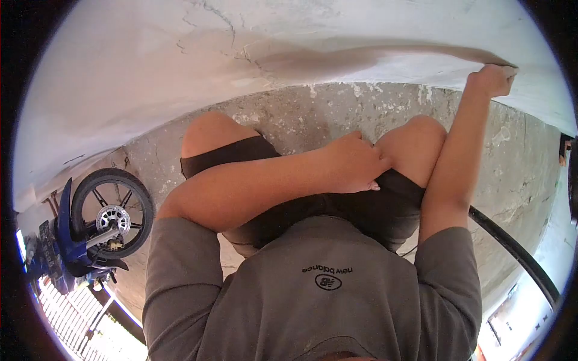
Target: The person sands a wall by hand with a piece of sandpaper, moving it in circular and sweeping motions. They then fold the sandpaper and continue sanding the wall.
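My left hand (355,163) lies across my lap against my right thigh (404,144), fingers curled inward and thumb near the hem of the black shorts (385,207). Anything inside its fingers is hidden. Far out at the upper right, my right hand (495,80) is closed against the pale wall (421,30), on the end of an outstretched arm. Its fingertips are turned away, so what they grip cannot be made out. A dark shadow runs along the wall from this hand. Cracks mark the wall at the top centre.
Rough grey concrete floor (301,114) meets the wall just beyond my knees. At the left stands a blue motorcycle (71,246) with its black wheel (112,213). A black tube (518,256) slants across the right side, and a dark object (572,180) is at the right edge.
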The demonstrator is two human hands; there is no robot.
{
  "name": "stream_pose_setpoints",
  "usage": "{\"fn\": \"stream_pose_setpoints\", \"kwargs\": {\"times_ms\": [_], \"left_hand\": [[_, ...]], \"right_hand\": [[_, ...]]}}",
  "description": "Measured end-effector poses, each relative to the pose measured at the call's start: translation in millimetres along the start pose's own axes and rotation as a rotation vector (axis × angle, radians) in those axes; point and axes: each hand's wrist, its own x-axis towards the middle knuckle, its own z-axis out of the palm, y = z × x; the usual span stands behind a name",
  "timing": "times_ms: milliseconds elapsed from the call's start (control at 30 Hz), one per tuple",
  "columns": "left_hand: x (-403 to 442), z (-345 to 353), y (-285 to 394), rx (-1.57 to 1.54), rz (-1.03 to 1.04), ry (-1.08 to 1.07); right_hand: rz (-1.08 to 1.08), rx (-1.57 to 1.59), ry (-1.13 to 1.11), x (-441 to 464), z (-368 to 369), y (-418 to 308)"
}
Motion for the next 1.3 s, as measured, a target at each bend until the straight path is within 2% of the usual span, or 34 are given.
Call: {"fn": "stream_pose_setpoints", "kwargs": {"times_ms": [33, 100, 233, 300, 400, 500, 567, 667, 733, 867, 933, 967, 1067, 1133, 1233, 1300], "left_hand": [[0, -1, -1, -0.003, -0.002, -0.02], [0, -3, -2, -0.008, 0.001, -0.042], [2, -3, -2, -0.033, 0.009, -0.033], [1, -2, -3, -0.038, -0.001, -0.025], [-1, 1, -3, -0.024, 0.026, 0.027], [0, 0, 1, -0.007, 0.02, 0.012], [3, -3, 0, 0.013, 0.001, -0.045], [0, -1, -2, -0.009, 0.021, 0.016], [0, -3, -3, -0.012, 0.018, 0.009], [1, -8, 3, -0.003, -0.007, -0.05], [-1, -4, 2, 0.002, 0.001, -0.012], [-2, -2, 0, 0.007, 0.013, 0.019], [-2, -4, -2, -0.02, 0.015, 0.0], [0, -5, 0, 0.0, 0.007, -0.019], [3, -3, 0, 0.007, 0.003, -0.033], [3, -3, -3, 0.004, 0.003, -0.032]], "right_hand": [[-0.002, 0.003, 0.003, -12, 5, -7], [-0.153, -0.189, -0.049, -37, 10, -17], [-0.151, -0.1, 0.047, -8, 8, -1], [-0.012, -0.105, 0.031, -20, 6, -8], [-0.085, -0.077, -0.101, -40, 10, -19], [-0.089, -0.049, 0.042, -3, 9, -3], [-0.066, 0.081, 0.006, 16, 0, 12], [-0.049, -0.042, 0.028, -27, 9, -17], [-0.019, -0.067, -0.056, -34, 9, -23], [-0.051, -0.069, 0.0, 3, 1, -10], [0.08, -0.013, 0.028, 1, -3, -3], [0.08, -0.009, 0.028, -1, -5, 2], [-0.129, -0.218, -0.124, -9, -8, 4], [-0.022, 0.08, -0.021, 6, 1, 8], [0.042, 0.161, 0.097, 12, 12, 5], [-0.036, 0.063, 0.067, -12, 15, 1]]}}
